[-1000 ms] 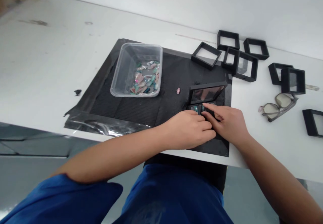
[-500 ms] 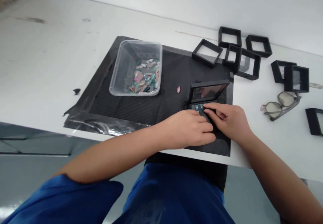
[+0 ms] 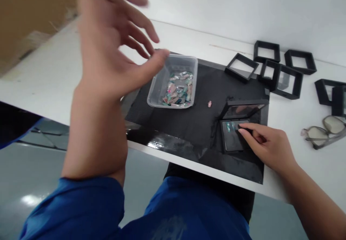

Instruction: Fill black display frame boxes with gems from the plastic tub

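Observation:
My left hand (image 3: 119,38) is raised high at the left, its fingers spread and slightly blurred, with nothing seen in it. My right hand (image 3: 265,144) reaches over a small black hinged case (image 3: 232,142) whose lid (image 3: 244,110), with a clear window, stands up. Thumb and index finger are pinched near the case's upper right; whatever they hold, if anything, is too small to make out. Shiny blue-green pieces (image 3: 228,126) lie in the case beside those fingertips. Behind the left thumb, a clear plastic tub (image 3: 173,60) holds many pink and green shiny pieces (image 3: 178,90).
A black mat (image 3: 173,124) covers part of the white table (image 3: 54,74). One small pink piece (image 3: 209,104) lies on it. Several black frames (image 3: 266,52) stand at the back right, near eyeglasses (image 3: 324,132). At the upper left is a brown panel (image 3: 29,20).
My left hand has left the case and swung up and left, its fingers opening out. My right hand stays pinched at the case. The view has shifted left.

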A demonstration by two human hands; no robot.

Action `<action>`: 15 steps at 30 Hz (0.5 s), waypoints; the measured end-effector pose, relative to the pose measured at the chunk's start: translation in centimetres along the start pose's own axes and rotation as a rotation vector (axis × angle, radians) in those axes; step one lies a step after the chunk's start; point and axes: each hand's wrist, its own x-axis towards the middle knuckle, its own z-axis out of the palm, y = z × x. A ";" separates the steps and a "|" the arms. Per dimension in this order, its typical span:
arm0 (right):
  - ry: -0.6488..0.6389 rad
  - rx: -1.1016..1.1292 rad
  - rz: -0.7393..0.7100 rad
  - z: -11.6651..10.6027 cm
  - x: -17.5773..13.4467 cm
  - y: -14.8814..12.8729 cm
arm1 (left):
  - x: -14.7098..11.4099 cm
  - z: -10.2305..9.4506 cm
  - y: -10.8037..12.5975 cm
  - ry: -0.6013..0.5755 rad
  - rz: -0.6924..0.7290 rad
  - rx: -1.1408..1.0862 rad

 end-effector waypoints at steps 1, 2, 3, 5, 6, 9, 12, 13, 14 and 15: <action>-0.003 -0.005 0.000 0.0 -0.1 0.1 | 0.2 -0.1 -1.0 -0.060 -0.029 0.054; 0.005 -0.009 0.002 0.0 -0.1 0.2 | 0.3 0.0 -2.0 -0.132 -0.055 0.129; 0.009 -0.008 0.004 0.0 -0.2 0.3 | 0.2 0.2 -2.8 -0.204 -0.051 0.180; 0.012 -0.008 0.009 0.0 -0.3 0.4 | -0.5 0.9 -4.0 -0.313 -0.002 0.295; 0.008 -0.009 0.011 0.0 -0.3 0.5 | -1.0 1.3 -4.3 -0.370 0.022 0.329; -0.008 -0.020 0.013 -0.1 -0.4 0.6 | -2.1 2.2 -3.9 -0.523 -0.005 0.395; -0.043 -0.060 0.006 -0.3 -0.7 0.8 | -2.0 2.5 -2.3 -0.631 -0.171 0.397; -0.054 -0.072 0.002 -0.3 -0.9 0.8 | -1.8 2.5 -1.8 -0.659 -0.223 0.375; -0.065 -0.080 -0.004 -0.4 -1.0 0.9 | -1.5 2.6 -1.3 -0.683 -0.268 0.352; -0.071 -0.082 -0.011 -0.5 -1.1 1.0 | -1.2 2.6 -1.0 -0.706 -0.304 0.336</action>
